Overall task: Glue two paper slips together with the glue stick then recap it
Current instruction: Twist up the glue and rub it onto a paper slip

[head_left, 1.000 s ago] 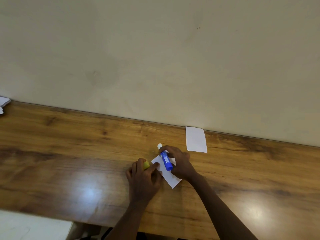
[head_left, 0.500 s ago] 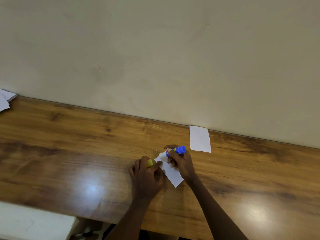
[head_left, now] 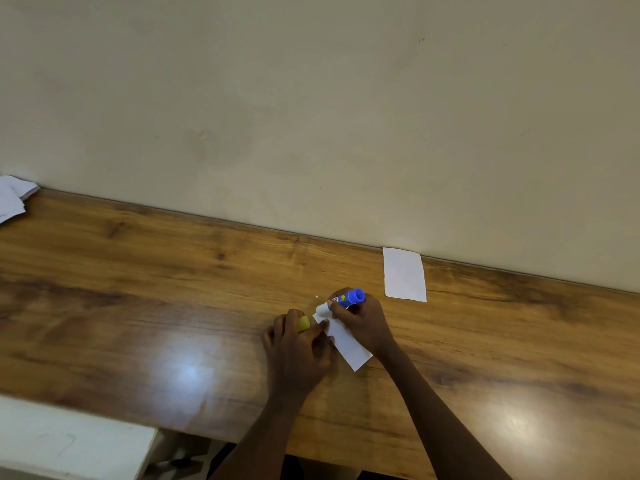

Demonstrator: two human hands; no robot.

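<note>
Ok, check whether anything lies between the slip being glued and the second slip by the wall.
Nothing visible does. Only bare table separates the near slip from the second slip. The right hand holds the glue stick above the near slip.

Wooden table [head_left: 138,306]: glossy brown grain, far edge against a plain wall. On it: one white paper slip [head_left: 404,274] at the far edge, right of centre, lying flat; a second paper slip [head_left: 348,344] near the middle, set at an angle, partly covered by hands; a loose stack of white papers [head_left: 14,197] at the far left corner.
</note>
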